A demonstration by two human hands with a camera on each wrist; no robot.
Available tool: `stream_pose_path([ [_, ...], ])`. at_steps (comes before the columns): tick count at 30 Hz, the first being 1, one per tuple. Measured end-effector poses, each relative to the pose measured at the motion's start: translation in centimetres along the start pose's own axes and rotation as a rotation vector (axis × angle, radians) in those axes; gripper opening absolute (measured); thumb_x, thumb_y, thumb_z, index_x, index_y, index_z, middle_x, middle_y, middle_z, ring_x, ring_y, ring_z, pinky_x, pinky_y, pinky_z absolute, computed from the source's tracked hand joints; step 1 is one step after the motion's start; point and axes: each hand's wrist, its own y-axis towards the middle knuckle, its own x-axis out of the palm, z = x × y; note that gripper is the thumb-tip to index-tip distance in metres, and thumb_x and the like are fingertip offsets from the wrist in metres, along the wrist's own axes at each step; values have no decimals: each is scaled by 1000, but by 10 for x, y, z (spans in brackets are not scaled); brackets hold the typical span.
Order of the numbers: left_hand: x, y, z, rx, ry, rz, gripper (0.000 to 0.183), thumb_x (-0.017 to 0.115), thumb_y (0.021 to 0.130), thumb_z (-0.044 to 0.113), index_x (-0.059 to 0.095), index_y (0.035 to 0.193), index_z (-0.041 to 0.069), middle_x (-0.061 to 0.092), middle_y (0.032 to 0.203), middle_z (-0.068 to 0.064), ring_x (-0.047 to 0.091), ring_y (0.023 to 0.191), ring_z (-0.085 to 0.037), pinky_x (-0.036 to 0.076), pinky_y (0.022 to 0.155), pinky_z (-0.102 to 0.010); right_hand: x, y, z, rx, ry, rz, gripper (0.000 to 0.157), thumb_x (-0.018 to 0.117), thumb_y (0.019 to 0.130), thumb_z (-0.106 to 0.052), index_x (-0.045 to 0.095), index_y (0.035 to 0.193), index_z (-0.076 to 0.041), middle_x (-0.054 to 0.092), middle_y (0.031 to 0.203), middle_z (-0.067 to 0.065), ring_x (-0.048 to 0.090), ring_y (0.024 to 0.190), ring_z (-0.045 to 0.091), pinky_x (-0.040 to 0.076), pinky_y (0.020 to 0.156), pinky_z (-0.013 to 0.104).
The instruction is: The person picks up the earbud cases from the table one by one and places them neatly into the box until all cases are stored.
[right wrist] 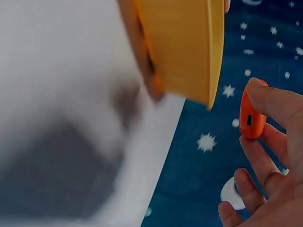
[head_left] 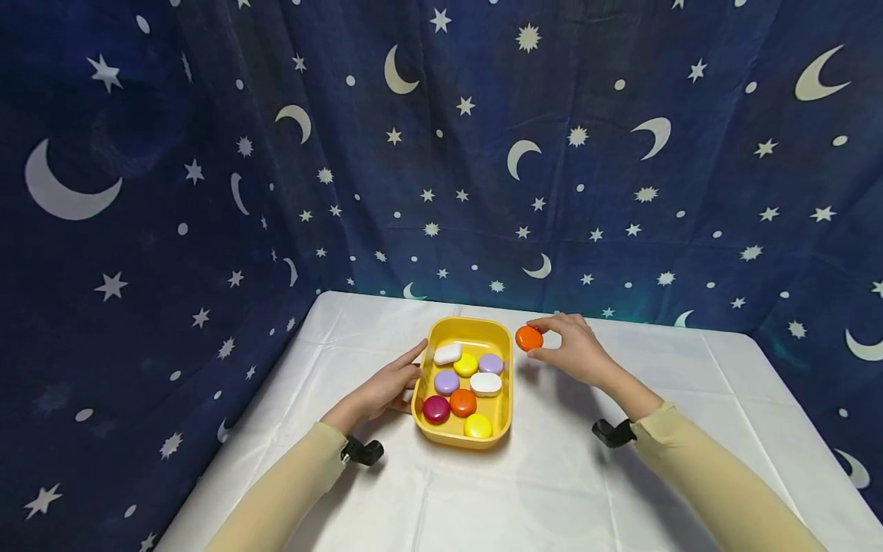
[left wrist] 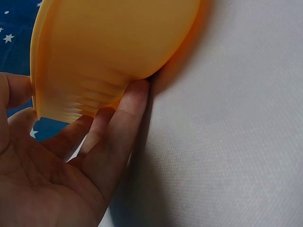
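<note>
Just right of the yellow container, my right hand (head_left: 578,349) pinches a glossy orange round disc (head_left: 529,338) between thumb and fingertips, raised above the table. In the right wrist view, the orange disc (right wrist: 252,111) is edge-on, with a small dark slot in its side; the other fingers spread below it. At the container's left side, my left hand (head_left: 388,385) touches the outer wall with extended fingers. The left wrist view shows the fingers (left wrist: 130,106) against the wall of the container (left wrist: 113,42), low near the cloth and up at the rim.
Inside the yellow container (head_left: 419,420) lie two yellow discs (head_left: 478,426), two lilac discs (head_left: 446,382), two white oval pieces (head_left: 486,384), an orange disc (head_left: 463,402) and a dark red disc (head_left: 436,409). White cloth covers the table (head_left: 538,491). A blue star-and-moon curtain (head_left: 469,153) hangs behind.
</note>
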Motion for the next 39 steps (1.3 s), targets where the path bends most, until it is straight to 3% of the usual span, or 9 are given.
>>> stream_pose_path([
  [13,-1,-1,-2,8,-11,-20,64,48,103,28,26,162,43,55,146,-19,68,112,-28,62,77,-46,14,-12,-34,-85,3,-86,49,87,80,-31,73,127,-22,66,111,-5,45,120,26,39,100,53],
  [21,0,-2,0,8,-16,-23,64,48,104,28,26,162,44,55,146,-19,68,112,-28,62,77,-46,24,-20,-44,-71,0,-183,48,86,80,-33,73,126,-30,64,123,-3,42,127,27,39,105,58],
  [30,0,-3,1,15,-29,-29,64,47,104,27,25,162,43,58,142,-19,68,112,-28,62,77,-47,37,-26,-53,-137,-66,-252,50,85,79,-30,73,127,-26,64,124,-3,42,127,26,40,107,54],
  [39,1,-4,2,9,-30,-25,66,48,103,28,25,162,43,59,142,-19,68,112,-28,62,78,-47,42,-30,-55,-205,-130,-256,47,84,78,-32,75,124,-25,64,119,-6,44,125,25,37,108,52],
])
